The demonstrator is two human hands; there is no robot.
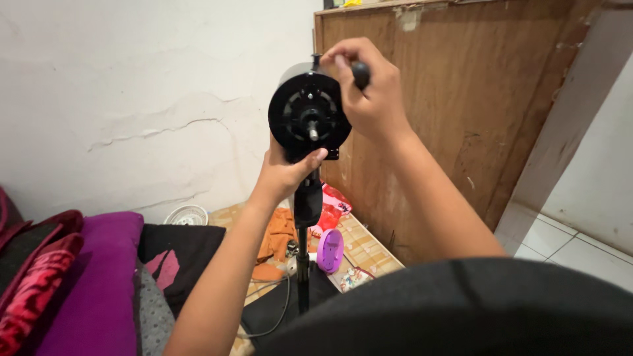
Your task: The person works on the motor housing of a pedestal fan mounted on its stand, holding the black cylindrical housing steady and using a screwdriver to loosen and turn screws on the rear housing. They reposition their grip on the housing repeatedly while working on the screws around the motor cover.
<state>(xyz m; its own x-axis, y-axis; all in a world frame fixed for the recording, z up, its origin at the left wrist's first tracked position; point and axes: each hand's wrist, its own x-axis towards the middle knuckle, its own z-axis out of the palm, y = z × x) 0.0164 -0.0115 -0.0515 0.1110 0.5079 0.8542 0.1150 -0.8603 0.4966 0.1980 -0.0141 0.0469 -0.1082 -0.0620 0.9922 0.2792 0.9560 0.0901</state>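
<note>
Up front, we have a stand fan motor head (308,118), black and round with its bare shaft poking toward us, sitting atop a thin black pole (302,277) that rises from the floor near the wooden cabinet (461,99). Left hand (285,173) cups the head's underside, thumb pressed on the lower rim, fingers wrapped behind. Right hand (369,89) is closed around a dark knob (361,74) at the head's top right. We judge the head rigid plastic, fairly heavy, top-heavy on that pole; best held by the rim or neck, not the shaft. Purple round clock (330,250) and orange cloth (277,237) lie on the floor below.
</note>
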